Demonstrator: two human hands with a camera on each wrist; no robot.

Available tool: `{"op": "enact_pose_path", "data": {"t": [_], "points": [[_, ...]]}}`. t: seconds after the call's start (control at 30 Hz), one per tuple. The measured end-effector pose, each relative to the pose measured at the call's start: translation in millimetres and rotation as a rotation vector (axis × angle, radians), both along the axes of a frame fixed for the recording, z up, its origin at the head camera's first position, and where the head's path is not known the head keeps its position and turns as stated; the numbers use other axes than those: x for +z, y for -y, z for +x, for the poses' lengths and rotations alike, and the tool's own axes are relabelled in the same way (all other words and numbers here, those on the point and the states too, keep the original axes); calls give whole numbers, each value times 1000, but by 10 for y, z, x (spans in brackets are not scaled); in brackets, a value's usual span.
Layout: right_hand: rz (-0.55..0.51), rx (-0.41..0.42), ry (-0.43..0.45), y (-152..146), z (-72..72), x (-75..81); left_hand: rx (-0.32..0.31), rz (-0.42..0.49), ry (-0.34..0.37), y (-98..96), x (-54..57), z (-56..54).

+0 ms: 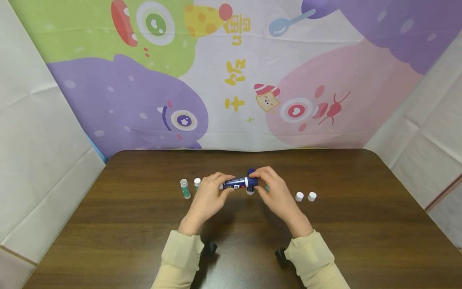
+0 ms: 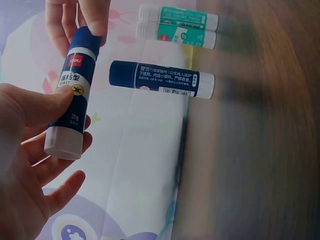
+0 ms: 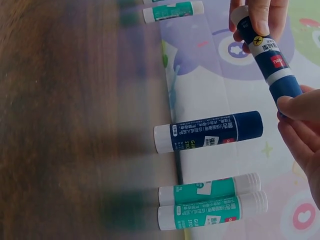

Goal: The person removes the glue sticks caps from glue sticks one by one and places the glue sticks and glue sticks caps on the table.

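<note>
A dark blue glue stick (image 1: 234, 184) lies across between the two hands, held above the table. My left hand (image 1: 209, 196) grips its body near the white base, thumb (image 2: 50, 107) on the label. The right hand (image 1: 276, 194) pinches its blue cap (image 3: 284, 91) between thumb and fingers. A white band shows between cap and label. Behind it, a second blue glue stick (image 2: 160, 79) stands upright with its cap on; the hands' stick partly covers it in the head view.
Two green glue sticks (image 3: 215, 210) without caps stand close together right of the upright blue one. At the left stand another open green stick (image 1: 185, 189) and a white-topped one (image 1: 197, 182). Two white caps (image 1: 299, 196) (image 1: 312, 196) rest on the brown table (image 1: 361, 233) at right.
</note>
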State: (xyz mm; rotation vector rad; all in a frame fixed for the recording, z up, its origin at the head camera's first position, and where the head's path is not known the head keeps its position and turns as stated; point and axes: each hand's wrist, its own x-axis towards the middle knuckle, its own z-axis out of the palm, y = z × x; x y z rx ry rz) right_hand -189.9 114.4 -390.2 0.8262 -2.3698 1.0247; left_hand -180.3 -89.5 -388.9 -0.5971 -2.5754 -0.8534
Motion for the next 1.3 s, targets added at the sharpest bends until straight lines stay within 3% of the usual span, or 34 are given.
{"op": "enact_pose_path", "data": {"t": [0.4, 0.73, 1.03, 1.3], "points": [[73, -5, -72, -50, -17, 16, -1, 21, 4, 39, -4, -15], [51, 8, -43, -105, -31, 37, 38, 60, -56, 56, -6, -25], [2, -33, -70, -176, -45, 55, 133, 224, -150, 94, 1, -19], [-27, -107, -36, -270, -53, 77, 199, 400, -113, 153, 15, -31]]}}
